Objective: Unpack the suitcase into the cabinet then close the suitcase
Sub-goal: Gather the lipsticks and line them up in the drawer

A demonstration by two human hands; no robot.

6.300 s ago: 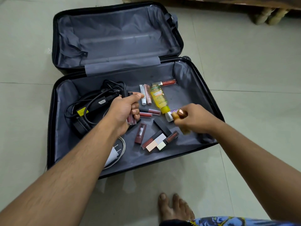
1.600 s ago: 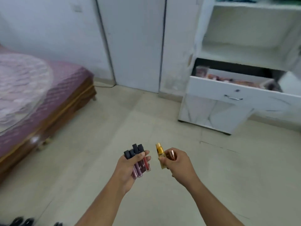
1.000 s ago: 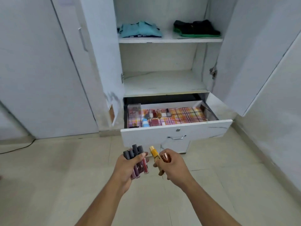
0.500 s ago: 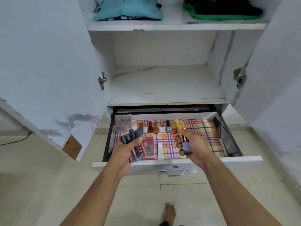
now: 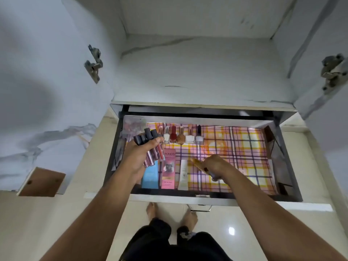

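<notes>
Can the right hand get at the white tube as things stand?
Probably not for a pickup: the right hand is beside the white tube with nothing between, but its fingers already hold a gold tube. It would need to set that down first.

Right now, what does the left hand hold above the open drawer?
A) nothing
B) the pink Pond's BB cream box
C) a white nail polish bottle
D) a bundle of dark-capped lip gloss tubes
D: the left hand holds several lip gloss tubes with dark caps in its grip, above the left part of the drawer, while the pink box lies flat on the checked liner.
</notes>
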